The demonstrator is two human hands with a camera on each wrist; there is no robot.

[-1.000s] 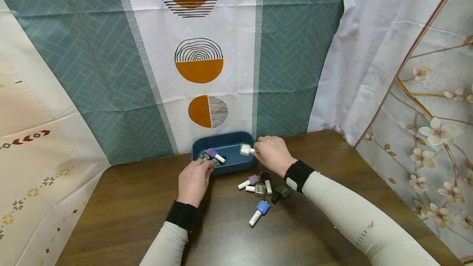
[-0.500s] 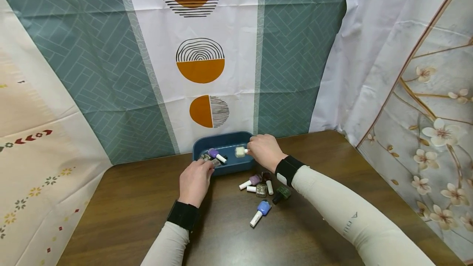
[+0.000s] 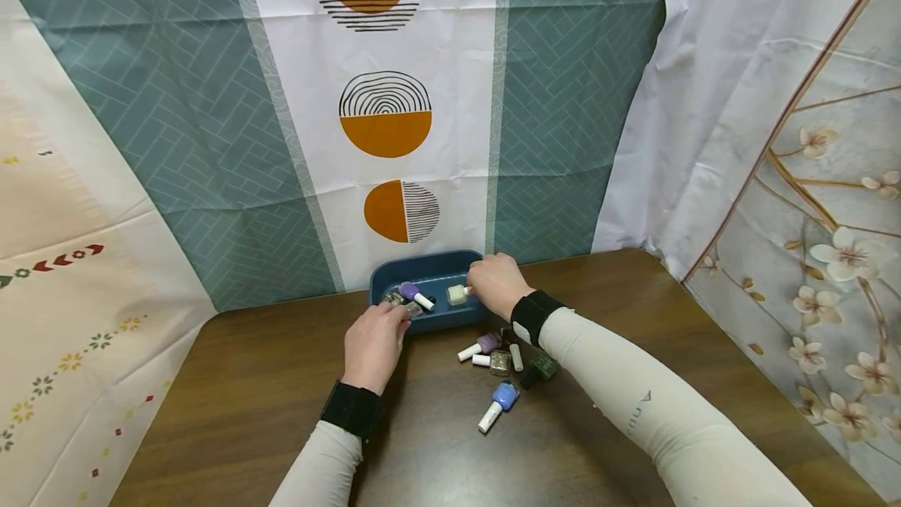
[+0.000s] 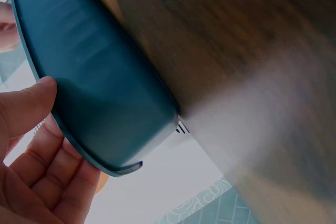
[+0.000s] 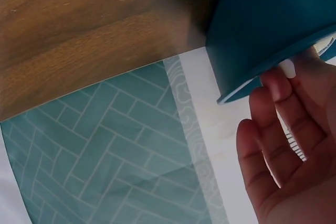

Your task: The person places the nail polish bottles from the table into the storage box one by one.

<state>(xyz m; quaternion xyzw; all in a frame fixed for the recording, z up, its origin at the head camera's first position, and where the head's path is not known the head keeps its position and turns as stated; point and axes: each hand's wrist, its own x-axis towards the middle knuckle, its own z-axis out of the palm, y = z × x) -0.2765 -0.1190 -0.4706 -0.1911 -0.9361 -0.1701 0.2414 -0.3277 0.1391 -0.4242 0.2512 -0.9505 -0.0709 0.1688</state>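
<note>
A blue plastic bin [image 3: 445,321] stands at the back of the table. My left hand [image 3: 373,344] pinches its front left rim, the thumb on the outer wall [image 4: 100,77] in the left wrist view. Inside the bin's left part lie several nail polish bottles, among them a purple one [image 3: 408,290]; my fingers partly hide some. Over the bin's right part, my right hand [image 3: 497,285] holds a cream nail polish bottle [image 3: 457,294] by its white cap. Whether that bottle touches the bin floor, I cannot tell.
In front of the bin, on the wooden table [image 3: 253,405], lie a lilac bottle [image 3: 488,343], a gold glitter bottle [image 3: 500,363], a dark green bottle [image 3: 543,367] and a blue bottle [image 3: 504,395]. A dark bottle's white cap [image 3: 517,357] shows near my right wrist. Patterned cloth [image 3: 563,100] hangs behind.
My right hand has moved left, bringing the cream nail polish bottle from the bin's right end further over its inside. My left hand stays on the rim.
</note>
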